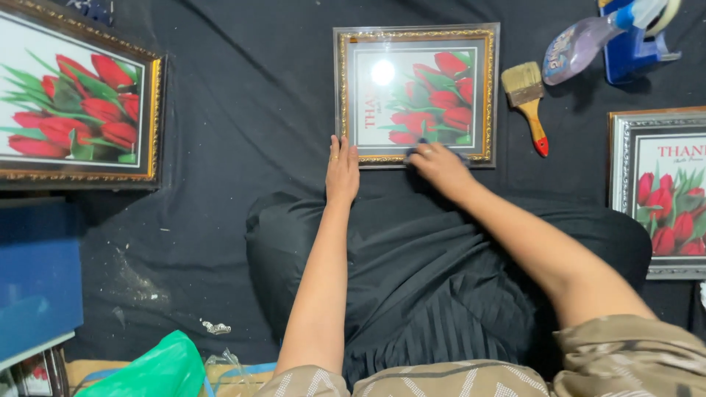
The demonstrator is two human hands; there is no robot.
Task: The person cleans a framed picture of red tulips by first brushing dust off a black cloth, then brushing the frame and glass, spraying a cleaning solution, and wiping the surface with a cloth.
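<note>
- Lying flat on black cloth [243, 110], far centre: small picture frame [416, 94], gilt edge, red tulip print under glass.
- Resting open and flat, left hand [343, 170], fingers on frame's near left corner.
- Pressing on frame's near edge, right hand [440, 163], fingers curled over a small dark item; firmness of grip cannot be told.
- Lying just right of frame: paintbrush [527, 99], red handle tip.
- Lying farther right: spray bottle [588, 40].
- Placed far left: larger tulip picture [73, 103].
</note>
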